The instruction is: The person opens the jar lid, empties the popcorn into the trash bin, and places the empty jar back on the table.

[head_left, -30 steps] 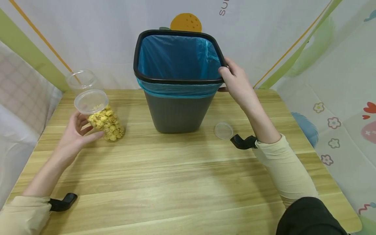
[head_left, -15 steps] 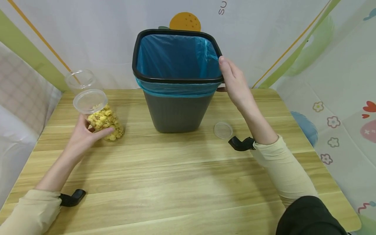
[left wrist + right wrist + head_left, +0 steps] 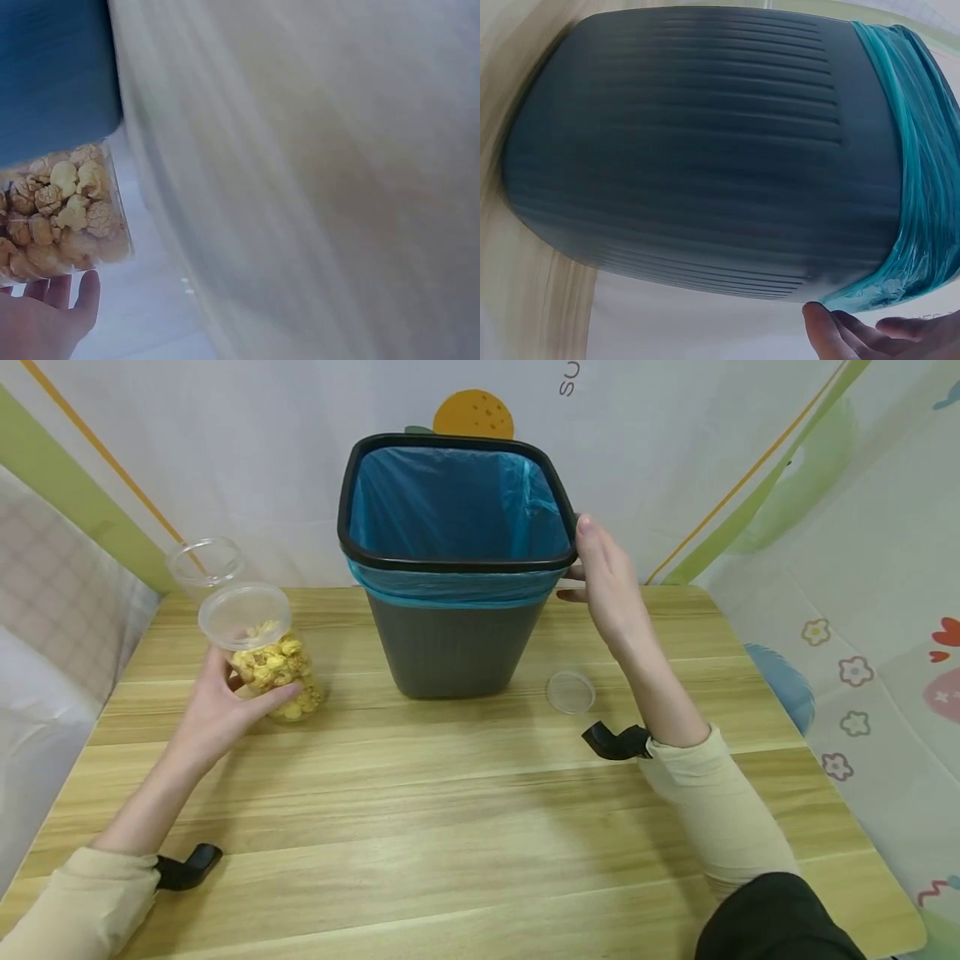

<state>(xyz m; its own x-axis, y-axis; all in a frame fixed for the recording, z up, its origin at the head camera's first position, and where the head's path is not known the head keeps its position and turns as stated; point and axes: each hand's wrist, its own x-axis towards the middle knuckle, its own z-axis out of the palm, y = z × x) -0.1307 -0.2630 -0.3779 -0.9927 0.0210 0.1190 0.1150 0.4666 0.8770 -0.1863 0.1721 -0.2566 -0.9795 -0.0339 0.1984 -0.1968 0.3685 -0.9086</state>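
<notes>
On the left of the table, my left hand (image 3: 228, 702) grips a clear jar of yellow popcorn (image 3: 273, 664), thumb across its front; the far fingers are hidden behind it. A translucent lid (image 3: 245, 615) covers the jar's top. The left wrist view also catches the popcorn (image 3: 64, 210) above my fingertips (image 3: 88, 289). A dark grey trash bin (image 3: 453, 647) stands upright at the middle back, lined with a blue bag (image 3: 450, 502) folded over its black rim. At its right side, my right hand (image 3: 611, 585) holds its fingers loosely extended, fingertips right at the rim.
An uncovered clear jar (image 3: 206, 562) stands at the back left, behind the popcorn. Right of the bin's base lies a loose round lid (image 3: 571, 692). A printed white curtain (image 3: 285, 468) hangs along the table's back edge (image 3: 660, 589).
My left hand has closed round the popcorn jar, which has shifted slightly right. My right hand has let go of the bin's rim, its thumb now off it; the bin stays in place.
</notes>
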